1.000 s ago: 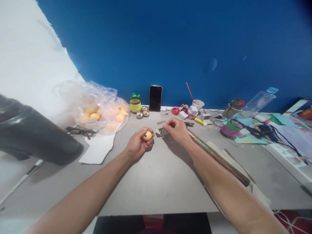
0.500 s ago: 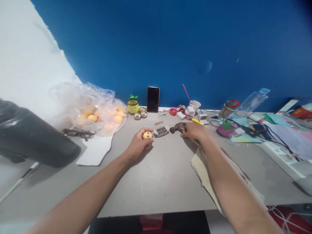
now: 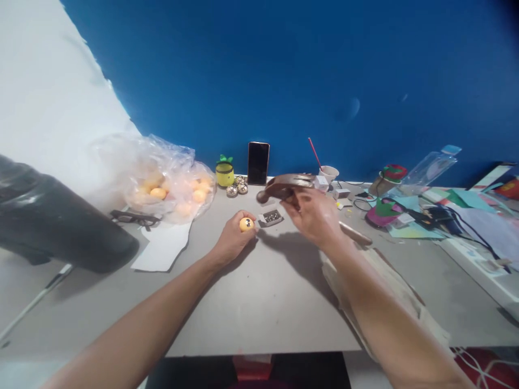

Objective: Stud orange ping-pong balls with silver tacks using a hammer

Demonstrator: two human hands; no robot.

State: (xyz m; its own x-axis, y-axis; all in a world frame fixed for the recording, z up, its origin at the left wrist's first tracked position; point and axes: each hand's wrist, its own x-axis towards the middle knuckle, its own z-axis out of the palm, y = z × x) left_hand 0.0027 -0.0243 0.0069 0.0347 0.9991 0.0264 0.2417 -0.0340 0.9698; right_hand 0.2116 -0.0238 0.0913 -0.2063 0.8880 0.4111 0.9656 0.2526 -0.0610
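My left hand [image 3: 234,236] rests on the table with its fingers wrapped round a small orange-yellow ball [image 3: 246,224] that has shiny metal studs on its face. Raised above the table, my right hand [image 3: 311,213] grips a hammer [image 3: 288,185] close to its head, the handle slanting back to the right below the palm. Between the hands lies a small open box [image 3: 271,217] of shiny metal tacks. Behind it, several balls [image 3: 237,187] covered in metal studs sit beside a yellow-green pineapple-shaped cup [image 3: 224,173].
Clear plastic bags [image 3: 162,183] of orange balls stand at the left, near glasses [image 3: 135,218] and white paper [image 3: 166,251]. A phone [image 3: 258,163] leans on the blue wall. A cloth [image 3: 389,292] lies under my right forearm. Papers and a power strip [image 3: 478,270] crowd the right.
My right hand has lifted the hammer off the table, and its head now hangs higher and further left, above the tack box. My left hand still holds the ball in place.
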